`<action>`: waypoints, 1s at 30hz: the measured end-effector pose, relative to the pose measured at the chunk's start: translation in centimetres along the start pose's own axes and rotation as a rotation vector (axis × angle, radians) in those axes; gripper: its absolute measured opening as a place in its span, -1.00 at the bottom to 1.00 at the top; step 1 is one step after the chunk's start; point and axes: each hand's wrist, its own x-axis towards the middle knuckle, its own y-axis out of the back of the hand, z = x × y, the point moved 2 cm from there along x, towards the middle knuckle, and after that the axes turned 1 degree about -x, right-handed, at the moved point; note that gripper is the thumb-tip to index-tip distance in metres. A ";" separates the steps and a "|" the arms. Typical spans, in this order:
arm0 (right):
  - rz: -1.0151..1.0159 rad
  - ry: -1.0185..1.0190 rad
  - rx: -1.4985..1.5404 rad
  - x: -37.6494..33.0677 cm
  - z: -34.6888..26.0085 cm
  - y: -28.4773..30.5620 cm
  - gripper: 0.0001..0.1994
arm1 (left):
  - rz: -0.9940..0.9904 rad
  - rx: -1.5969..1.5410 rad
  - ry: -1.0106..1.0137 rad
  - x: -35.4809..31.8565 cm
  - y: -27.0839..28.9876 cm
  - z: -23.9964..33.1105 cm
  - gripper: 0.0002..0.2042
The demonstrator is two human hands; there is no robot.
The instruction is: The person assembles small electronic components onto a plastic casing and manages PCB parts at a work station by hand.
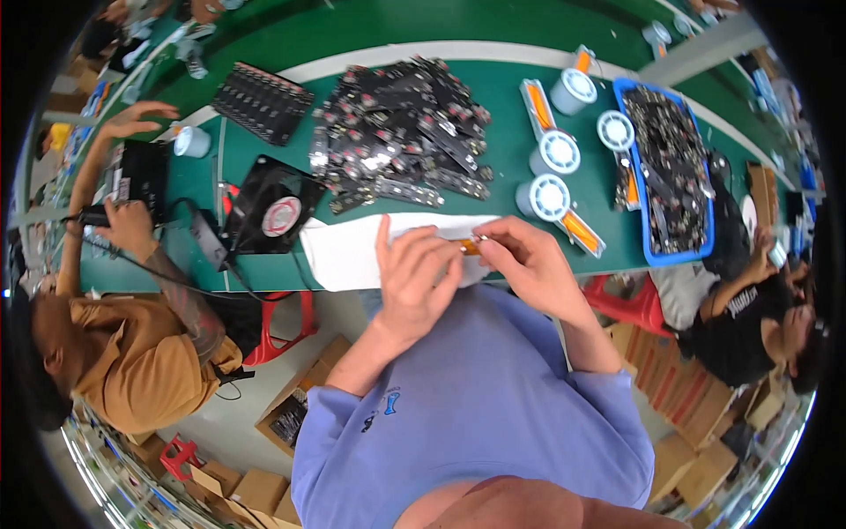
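sleeves: lavender-blue, pushed up | small dark-blue mark on left sleeve [388, 407]

Single head cam, fisheye, worn on the person's head, looking steeply down over the chest. Hands sit close, centre frame, just below the near edge of the green table [493, 115]. Table top fills the upper half and bends w/ the rim; floor and boxes show below.

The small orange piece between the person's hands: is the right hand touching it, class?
Touching. The head view shows the right hand pinching the small orange piece at its fingertips, with the left hand against its other end.
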 end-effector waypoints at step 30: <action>0.143 0.129 -0.158 -0.7 -0.2 -1.6 -0.75 | -0.111 0.119 0.003 1.0 -0.8 0.2 -0.84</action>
